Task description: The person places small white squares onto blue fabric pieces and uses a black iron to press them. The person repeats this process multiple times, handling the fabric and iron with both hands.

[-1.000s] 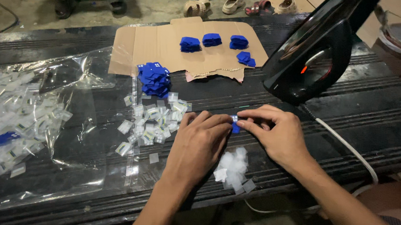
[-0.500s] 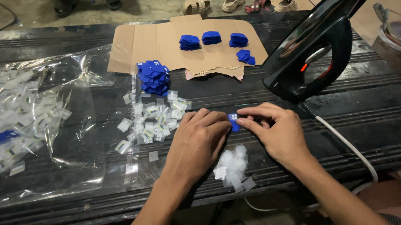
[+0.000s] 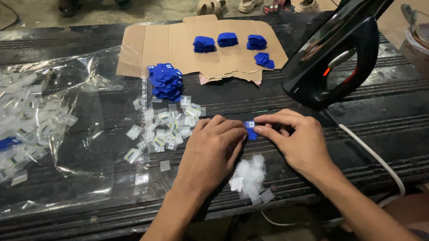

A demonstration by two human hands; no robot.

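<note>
My left hand point(image 3: 212, 153) and my right hand point(image 3: 296, 141) meet at the middle of a dark ribbed table point(image 3: 406, 119). Together their fingertips pinch a small blue square tag point(image 3: 250, 129) with white marks. Left of my hands lies a scatter of small clear packets point(image 3: 163, 129). Beyond them sits a heap of blue tags point(image 3: 166, 82). Below my hands is a small pile of white backing scraps point(image 3: 249, 178).
A flattened cardboard sheet point(image 3: 164, 44) at the back holds three stacks of blue tags point(image 3: 227, 41) and a few loose ones point(image 3: 264, 60). A black clothes iron point(image 3: 337, 53) stands upright at right, its white cord point(image 3: 373, 157) trailing off the edge. A clear plastic bag point(image 3: 23, 122) of packets lies left.
The blue tag has turned between my fingertips and shows more of its face. Both hands stay in the same place.
</note>
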